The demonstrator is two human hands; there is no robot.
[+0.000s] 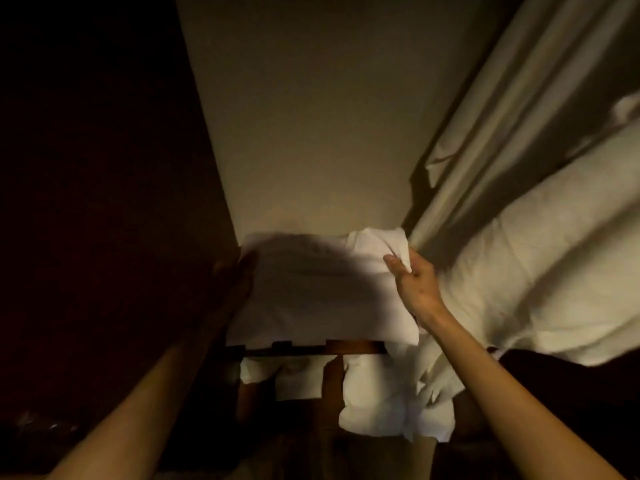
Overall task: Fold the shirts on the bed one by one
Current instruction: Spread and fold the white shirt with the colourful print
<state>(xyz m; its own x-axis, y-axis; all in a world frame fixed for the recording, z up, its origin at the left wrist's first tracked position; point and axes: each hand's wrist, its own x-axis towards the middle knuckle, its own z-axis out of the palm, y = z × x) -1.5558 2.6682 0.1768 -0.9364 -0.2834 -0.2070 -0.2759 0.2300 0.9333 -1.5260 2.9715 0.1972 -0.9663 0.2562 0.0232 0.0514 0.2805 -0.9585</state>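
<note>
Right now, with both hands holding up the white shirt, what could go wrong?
1. The left hand lies in deep shadow at the white shirt edge; its grip is unclear, so that side may slip.
2. The right hand pinches only a bunched corner, so the fold may come out crooked.
3. The curtain hangs close beside and could snag.

Shirt (311, 292) up in the middle, held between both hands: left hand (235, 275) at its left edge, right hand (415, 282) pinching its upper right corner. Behind it, the wall (304, 116). To the right, the curtain (519, 116), and below that the bedding (540, 271). Under the shirt's lower edge, a wooden rail (349, 347), and beneath the rail more crumpled cloth (381, 403), right of centre.
</note>
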